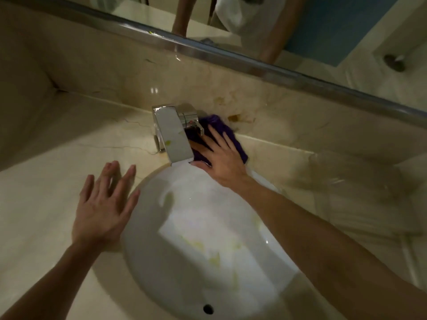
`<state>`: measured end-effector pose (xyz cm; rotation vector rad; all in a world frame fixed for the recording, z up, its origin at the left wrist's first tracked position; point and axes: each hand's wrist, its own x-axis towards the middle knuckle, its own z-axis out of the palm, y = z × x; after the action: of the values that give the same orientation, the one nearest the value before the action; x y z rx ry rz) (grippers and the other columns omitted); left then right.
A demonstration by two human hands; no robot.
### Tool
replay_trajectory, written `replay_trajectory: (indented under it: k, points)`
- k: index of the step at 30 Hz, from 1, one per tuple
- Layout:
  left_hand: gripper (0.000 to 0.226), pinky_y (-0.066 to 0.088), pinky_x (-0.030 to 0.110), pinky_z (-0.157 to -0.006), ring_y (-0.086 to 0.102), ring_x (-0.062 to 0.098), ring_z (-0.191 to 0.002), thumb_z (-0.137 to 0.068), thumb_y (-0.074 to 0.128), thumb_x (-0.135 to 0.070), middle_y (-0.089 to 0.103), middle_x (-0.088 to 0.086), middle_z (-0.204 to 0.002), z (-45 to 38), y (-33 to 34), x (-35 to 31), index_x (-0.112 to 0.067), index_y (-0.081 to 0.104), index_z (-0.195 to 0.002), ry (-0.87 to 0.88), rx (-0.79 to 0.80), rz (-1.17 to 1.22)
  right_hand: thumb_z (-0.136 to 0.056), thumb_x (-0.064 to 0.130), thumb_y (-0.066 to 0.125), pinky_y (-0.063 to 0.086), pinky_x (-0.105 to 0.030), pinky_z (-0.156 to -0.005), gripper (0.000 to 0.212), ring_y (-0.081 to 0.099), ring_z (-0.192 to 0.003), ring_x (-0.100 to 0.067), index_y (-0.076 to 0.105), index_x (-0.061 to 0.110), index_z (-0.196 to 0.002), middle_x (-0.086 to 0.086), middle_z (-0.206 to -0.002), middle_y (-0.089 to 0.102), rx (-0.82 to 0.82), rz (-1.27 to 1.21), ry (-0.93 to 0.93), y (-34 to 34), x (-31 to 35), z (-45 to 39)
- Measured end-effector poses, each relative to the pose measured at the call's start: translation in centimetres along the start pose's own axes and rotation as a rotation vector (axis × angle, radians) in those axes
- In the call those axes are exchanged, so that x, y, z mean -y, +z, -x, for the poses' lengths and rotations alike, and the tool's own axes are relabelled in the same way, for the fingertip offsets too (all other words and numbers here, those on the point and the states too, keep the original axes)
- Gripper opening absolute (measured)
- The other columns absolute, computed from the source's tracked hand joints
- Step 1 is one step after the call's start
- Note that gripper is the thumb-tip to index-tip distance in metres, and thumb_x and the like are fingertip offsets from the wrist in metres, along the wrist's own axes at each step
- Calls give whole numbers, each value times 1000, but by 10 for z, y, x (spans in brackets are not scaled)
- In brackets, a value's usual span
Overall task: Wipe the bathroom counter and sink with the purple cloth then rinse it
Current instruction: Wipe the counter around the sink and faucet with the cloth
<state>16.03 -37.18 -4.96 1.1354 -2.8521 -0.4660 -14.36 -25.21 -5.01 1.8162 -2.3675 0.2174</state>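
The purple cloth (220,130) lies on the beige marble counter (46,185) just behind the white sink (208,250), to the right of the chrome tap (172,132). My right hand (219,155) presses flat on the cloth with fingers spread, its thumb at the sink's back rim. Over the counter left of the sink my left hand (104,204) hovers, fingers apart, holding nothing. Yellowish smears show inside the sink and on the tap spout.
A marble backsplash with brown stains (235,117) rises behind the tap. Above it runs the mirror's metal edge (208,51). A blurred clear plastic item (351,179) lies on the counter at the right. The sink overflow hole (208,309) is near the front.
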Motion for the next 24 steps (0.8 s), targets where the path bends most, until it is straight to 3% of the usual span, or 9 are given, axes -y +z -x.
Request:
replay_trajectory:
  k: [2, 7, 9, 12, 18, 24]
  points:
    - [63, 4, 47, -127, -2, 14, -157, -98, 9, -62, 9, 5, -170, 0, 0, 1, -44, 1, -158, -1, -3, -2, -98, 65, 40, 22, -51, -121, 59, 23, -153, -24, 41, 39, -151, 3, -157, 43, 25, 68, 27, -6, -33, 27]
    - [64, 4, 48, -127, -2, 15, -157, -98, 12, -63, 12, 7, -169, 1, 0, 0, -43, 3, -158, 3, -4, 14, -96, 67, 43, 31, -54, -117, 67, 30, -149, -34, 45, 27, -150, -4, -154, 48, 5, 129, 438, -38, -98, 134]
    - [64, 3, 47, -127, -2, 15, -157, -98, 12, -63, 12, 7, -169, 2, -1, -1, -44, 3, -158, 5, -6, 26, -96, 67, 37, 24, -54, -121, 70, 28, -149, -36, 40, 24, -152, -5, -155, 46, 81, 184, 536, -50, -107, 162]
    - [64, 1, 48, -127, -5, 15, -157, -97, 9, -64, 8, 6, -170, 2, -3, -2, -45, -2, -158, 3, 6, 33, -97, 67, 28, 22, -54, -122, 72, 27, -149, -39, 39, 24, -153, -7, -157, 43, 80, 172, 609, -46, -92, 166]
    - [64, 2, 48, -127, -8, 13, -157, -97, 10, -63, 6, 4, -170, -1, 0, -1, -46, -2, -158, -18, 18, 10, -102, 57, 32, 40, -59, -110, 60, 40, -139, -47, 60, 15, -135, -19, -141, 57, -88, 94, 619, -27, -125, 129]
    - [63, 4, 49, -127, -3, 14, -157, -99, 14, -61, 11, 6, -170, -3, 1, -1, -43, 4, -159, -29, 2, -8, -105, 51, 35, 42, -58, -108, 55, 42, -138, -47, 62, 9, -129, -23, -136, 59, -235, 170, 678, -6, -118, 117]
